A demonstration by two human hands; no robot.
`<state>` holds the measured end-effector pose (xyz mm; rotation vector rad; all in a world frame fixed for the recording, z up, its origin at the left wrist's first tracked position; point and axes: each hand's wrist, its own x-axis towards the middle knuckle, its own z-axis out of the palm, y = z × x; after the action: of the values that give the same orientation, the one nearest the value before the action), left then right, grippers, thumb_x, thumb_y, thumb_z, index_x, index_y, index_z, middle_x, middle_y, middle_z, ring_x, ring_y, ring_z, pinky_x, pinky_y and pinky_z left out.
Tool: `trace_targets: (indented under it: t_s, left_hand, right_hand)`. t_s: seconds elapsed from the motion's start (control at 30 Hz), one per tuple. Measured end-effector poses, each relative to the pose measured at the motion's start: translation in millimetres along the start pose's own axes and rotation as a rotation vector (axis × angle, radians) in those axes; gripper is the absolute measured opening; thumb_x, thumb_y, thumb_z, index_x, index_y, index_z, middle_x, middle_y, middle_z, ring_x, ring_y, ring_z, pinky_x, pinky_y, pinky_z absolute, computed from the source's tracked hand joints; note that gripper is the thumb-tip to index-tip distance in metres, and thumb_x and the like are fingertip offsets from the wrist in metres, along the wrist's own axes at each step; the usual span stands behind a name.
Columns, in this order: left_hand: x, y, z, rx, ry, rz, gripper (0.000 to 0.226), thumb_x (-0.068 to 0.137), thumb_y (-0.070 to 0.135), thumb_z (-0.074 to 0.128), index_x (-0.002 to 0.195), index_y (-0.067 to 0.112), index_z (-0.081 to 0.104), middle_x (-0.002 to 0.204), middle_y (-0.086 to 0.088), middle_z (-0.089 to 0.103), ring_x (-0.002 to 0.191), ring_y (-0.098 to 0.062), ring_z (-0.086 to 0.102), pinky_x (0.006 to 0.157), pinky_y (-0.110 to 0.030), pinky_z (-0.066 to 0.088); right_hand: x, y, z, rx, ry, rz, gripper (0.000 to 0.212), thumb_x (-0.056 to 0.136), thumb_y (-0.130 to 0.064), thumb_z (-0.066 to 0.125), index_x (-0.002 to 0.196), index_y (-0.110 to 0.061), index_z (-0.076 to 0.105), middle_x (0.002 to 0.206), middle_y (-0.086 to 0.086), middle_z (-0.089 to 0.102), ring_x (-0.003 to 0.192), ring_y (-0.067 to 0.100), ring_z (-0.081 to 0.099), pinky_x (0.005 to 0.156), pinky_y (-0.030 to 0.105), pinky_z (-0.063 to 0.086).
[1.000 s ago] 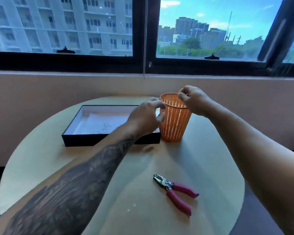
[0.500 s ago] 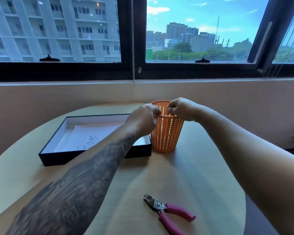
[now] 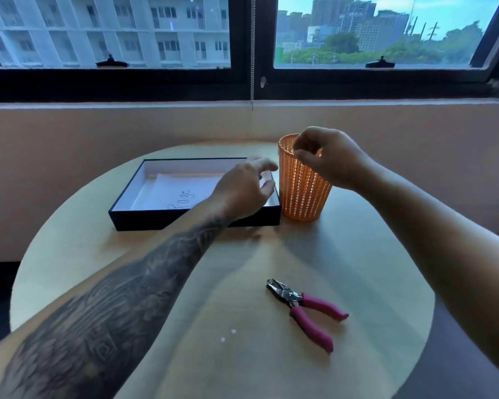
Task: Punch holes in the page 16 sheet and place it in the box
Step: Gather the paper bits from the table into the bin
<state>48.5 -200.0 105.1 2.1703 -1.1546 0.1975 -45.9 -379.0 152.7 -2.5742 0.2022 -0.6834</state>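
A shallow black box (image 3: pixel 144 220) with a white inside sits at the back left of the round table. In it lies a white sheet (image 3: pixel 182 188) with "Page" handwritten on it; my arm hides the number. My left hand (image 3: pixel 247 187) hovers over the box's right end, fingers apart and empty. My right hand (image 3: pixel 327 156) is at the rim of an orange mesh cup (image 3: pixel 298 198), its fingertips curled close together with nothing visible in them. A pink-handled hole punch (image 3: pixel 307 311) lies on the table near me.
The round wooden table (image 3: pixel 372 283) ends at a low wall under a window. Two tiny white paper dots (image 3: pixel 228 335) lie on the table near the front. Dark floor shows past the table's left and right edges.
Both hands were pinched together at the cup's rim half a second ago. My left hand has since moved left and down over the box and spread its fingers; my right hand stays at the rim.
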Motion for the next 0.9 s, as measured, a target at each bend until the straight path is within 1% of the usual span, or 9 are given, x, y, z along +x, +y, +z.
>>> trace_targets:
  t_s: [0.07,0.17,0.23,0.37,0.43,0.53,0.67,0.8,0.9]
  left_hand:
    - [-22.6,-8.0,-2.1,-0.031,-0.030,-0.057,0.026,0.093,0.023,0.061,0.119,0.024,0.068,0.106,0.012,0.066,0.098,-0.009,0.063,0.084,-0.026,0.048]
    - [-55.5,-24.4,2.1,-0.094,-0.070,-0.128,0.017,0.090,0.026,0.063,0.104,0.029,0.072,0.100,0.012,0.070,0.089,-0.009,0.067,0.085,-0.032,0.054]
    - [-76.8,-36.6,7.9,-0.098,-0.110,-0.169,0.015,0.089,0.028,0.062,0.100,0.029,0.073,0.095,0.011,0.070,0.085,-0.009,0.067,0.081,-0.034,0.056]
    - [-113.3,-56.6,20.9,-0.062,-0.150,-0.173,0.016,0.088,0.024,0.062,0.099,0.024,0.074,0.104,0.010,0.068,0.097,-0.013,0.065,0.086,-0.036,0.054]
    - [-128.2,-62.5,27.9,-0.053,-0.130,-0.169,0.016,0.087,0.020,0.062,0.096,0.020,0.075,0.104,0.008,0.068,0.096,-0.013,0.064,0.086,-0.035,0.054]
    - [-147.1,-65.4,36.1,-0.060,-0.059,-0.145,0.014,0.084,0.024,0.059,0.088,0.024,0.073,0.100,0.011,0.067,0.096,-0.013,0.061,0.089,-0.035,0.052]
    - [-158.0,-67.4,42.3,-0.012,-0.029,-0.113,0.019,0.088,0.026,0.059,0.098,0.021,0.074,0.115,0.004,0.068,0.113,-0.020,0.057,0.100,-0.041,0.046]
    - [-159.8,-66.1,41.8,0.013,-0.022,-0.102,0.019,0.090,0.025,0.058,0.101,0.021,0.073,0.120,0.004,0.067,0.116,-0.019,0.056,0.102,-0.041,0.045]
    - [-160.3,-68.0,42.2,0.014,-0.016,-0.098,0.018,0.089,0.023,0.059,0.100,0.020,0.073,0.118,0.004,0.068,0.115,-0.018,0.057,0.101,-0.041,0.046]
  right_hand:
    - [-23.2,-14.5,13.5,0.008,-0.060,-0.034,0.010,0.093,-0.022,0.067,0.103,-0.021,0.070,0.094,-0.006,0.071,0.088,0.014,0.067,0.084,0.035,0.057]
    - [-61.1,-34.6,40.2,0.061,-0.172,-0.077,0.007,0.092,-0.022,0.067,0.098,-0.024,0.070,0.090,-0.008,0.070,0.084,0.012,0.067,0.082,0.039,0.057]
    - [-88.6,-45.2,60.6,0.082,-0.257,-0.107,0.006,0.092,-0.023,0.067,0.096,-0.025,0.070,0.087,-0.010,0.068,0.081,0.011,0.066,0.078,0.040,0.057]
    - [-141.9,-60.2,99.3,0.124,-0.388,-0.144,0.007,0.091,-0.022,0.065,0.094,-0.024,0.070,0.085,-0.010,0.068,0.078,0.013,0.064,0.078,0.041,0.055]
    - [-163.3,-66.2,111.9,0.107,-0.437,-0.177,0.012,0.092,-0.023,0.063,0.098,-0.025,0.072,0.093,-0.011,0.068,0.083,0.010,0.063,0.080,0.038,0.053]
    - [-185.1,-72.9,121.4,0.057,-0.466,-0.245,0.021,0.093,-0.022,0.059,0.104,-0.031,0.074,0.107,-0.012,0.067,0.097,0.009,0.058,0.086,0.033,0.050]
    - [-199.0,-76.9,125.7,0.009,-0.481,-0.273,0.034,0.092,-0.016,0.054,0.108,-0.035,0.076,0.115,-0.013,0.066,0.105,0.014,0.053,0.089,0.033,0.047]
    - [-202.3,-84.4,118.8,0.001,-0.518,-0.276,0.044,0.090,-0.032,0.038,0.109,-0.033,0.078,0.118,-0.009,0.067,0.105,0.014,0.054,0.087,0.030,0.047]
    - [-201.2,-82.8,114.6,-0.026,-0.524,-0.270,0.034,0.094,-0.014,0.050,0.108,-0.029,0.078,0.119,-0.009,0.067,0.109,0.011,0.054,0.092,0.032,0.048]
